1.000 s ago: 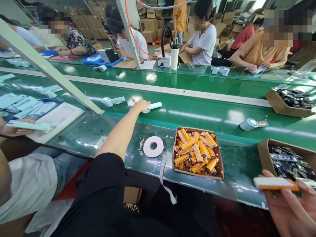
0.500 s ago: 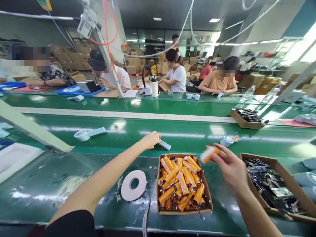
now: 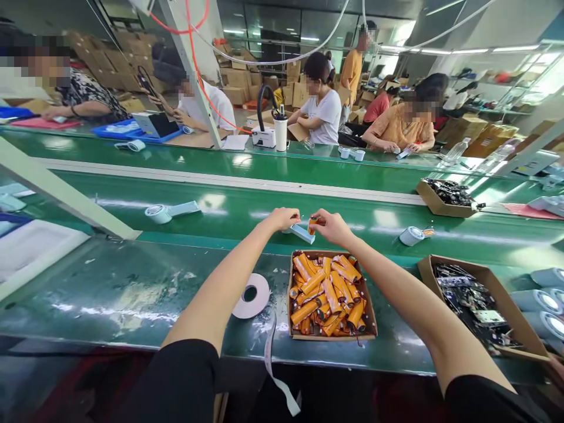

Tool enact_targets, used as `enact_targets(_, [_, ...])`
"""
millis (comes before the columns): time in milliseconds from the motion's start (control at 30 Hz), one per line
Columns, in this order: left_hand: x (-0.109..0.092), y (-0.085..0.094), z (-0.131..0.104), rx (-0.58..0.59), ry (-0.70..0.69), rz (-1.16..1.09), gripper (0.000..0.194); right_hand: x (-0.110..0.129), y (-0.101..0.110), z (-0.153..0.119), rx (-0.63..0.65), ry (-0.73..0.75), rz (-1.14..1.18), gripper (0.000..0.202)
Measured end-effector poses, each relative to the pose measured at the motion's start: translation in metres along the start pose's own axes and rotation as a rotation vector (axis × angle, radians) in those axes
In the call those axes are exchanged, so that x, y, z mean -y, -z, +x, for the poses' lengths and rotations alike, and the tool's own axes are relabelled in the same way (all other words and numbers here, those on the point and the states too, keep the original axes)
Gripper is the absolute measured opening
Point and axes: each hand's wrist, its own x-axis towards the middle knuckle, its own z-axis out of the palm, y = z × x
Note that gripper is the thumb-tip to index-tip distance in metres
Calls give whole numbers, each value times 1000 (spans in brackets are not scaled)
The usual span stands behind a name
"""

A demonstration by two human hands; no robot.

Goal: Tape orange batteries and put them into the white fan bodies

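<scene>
My left hand (image 3: 283,219) is closed, fingers pinched at the near end of a light-blue plastic casing (image 3: 303,234) on the green conveyor belt; its fingertips partly hide the contact. My right hand (image 3: 331,227) grips an orange-wrapped battery (image 3: 312,225) upright at the casing's other end. Below both hands, a cardboard box (image 3: 374,329) holds many orange batteries (image 3: 328,291). Left of the box lies a roll of white tape (image 3: 259,299), with a loose strip (image 3: 269,352) hanging over the bench edge.
A box of dark circuit parts (image 3: 480,317) sits at right beside light-blue cylinders (image 3: 537,301). Other light-blue casings (image 3: 170,211) lie on the belt (image 3: 238,220). A slanted metal post (image 3: 70,191) stands at left near a white tray (image 3: 37,252). Several co-workers sit across the belt.
My right hand has moved left with the battery, from right of the box to the casing beside my left hand. The view has shifted, showing more of the bench's front edge.
</scene>
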Motion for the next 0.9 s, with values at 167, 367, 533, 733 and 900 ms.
enact_targets(167, [-10,1,-1,-27,7,9,28,12,3,1,108,35,-217,18])
enact_targets(367, [-22,2,1,-30,1,53,27,43,1,-1,257,74,-488,22])
enact_targets(533, [-32,2,6,-33,-11,96,22,46,-2,2,244,22,-612,26])
enact_targets(733, [-41,-6,10,-63,41,85,23,34,-9,9,233,-53,-607,24])
enact_targets(900, [-43,-5,10,-81,68,51,21,34,-21,12,190,-104,-567,12])
